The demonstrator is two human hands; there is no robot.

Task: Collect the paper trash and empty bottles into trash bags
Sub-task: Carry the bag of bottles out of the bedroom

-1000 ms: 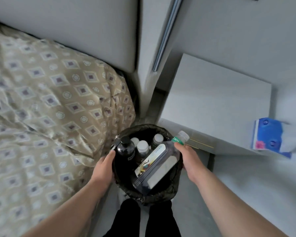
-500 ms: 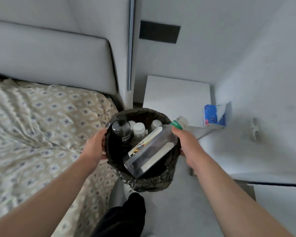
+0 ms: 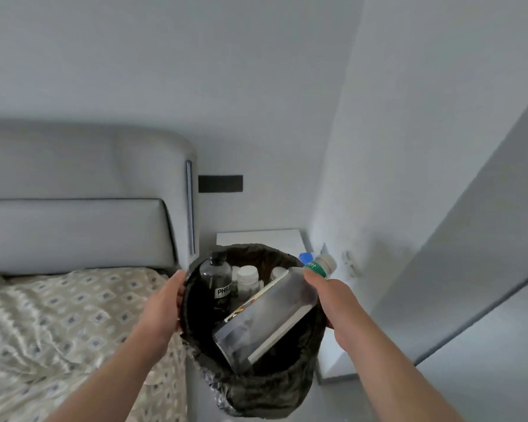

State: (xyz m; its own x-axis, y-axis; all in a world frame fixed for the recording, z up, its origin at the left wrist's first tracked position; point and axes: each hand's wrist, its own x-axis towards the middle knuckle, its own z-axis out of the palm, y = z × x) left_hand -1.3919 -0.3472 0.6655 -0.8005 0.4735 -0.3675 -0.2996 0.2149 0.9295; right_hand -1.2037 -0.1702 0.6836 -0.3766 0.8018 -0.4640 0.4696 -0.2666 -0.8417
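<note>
At lower centre, a black trash bag (image 3: 256,388) is held open. Its left rim is gripped by the curled left hand (image 3: 165,300), its right rim by the right hand (image 3: 333,300) with the thumb laid against the neck of a clear bottle (image 3: 265,324). This bottle lies tilted inside, cap jutting past the rim. A dark bottle (image 3: 215,278) is stood upright behind it.

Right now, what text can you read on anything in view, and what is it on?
"PH8": white label on the dark bottle standing in the trash bag; any characters after it are unreadable.
Green neck band of the large clear bottle: white marks, too blurred to read.
Its colourful side label: too blurred to read.
</note>
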